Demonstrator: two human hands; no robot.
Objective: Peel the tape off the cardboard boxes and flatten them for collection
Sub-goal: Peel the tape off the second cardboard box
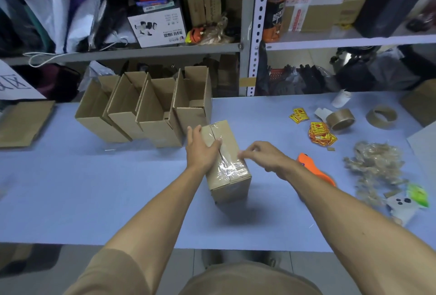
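The right hand (264, 156) is motion-blurred, so whether its curled, close-set fingertips actually pinch the clear tape (230, 166) cannot be told; they sit at the right edge of the sealed box (227, 160), just beside the crinkled, glossy film. An orange tool (316, 168) lies right of the box, half hidden behind the right forearm. The sealed box, plain brown corrugated cardboard, stands on the blue table (94, 188) with its taped seam facing up. The left hand (201, 147) lies flat on the box's left top, fingers nearly straight, thumb stretched across the seam. Behind the box, touching side by side, stand four open boxes (151, 108), flaps up. Far right of the box lie a tape roll (339, 119), yellow stickers (319, 133) and a wad of peeled tape (375, 167).
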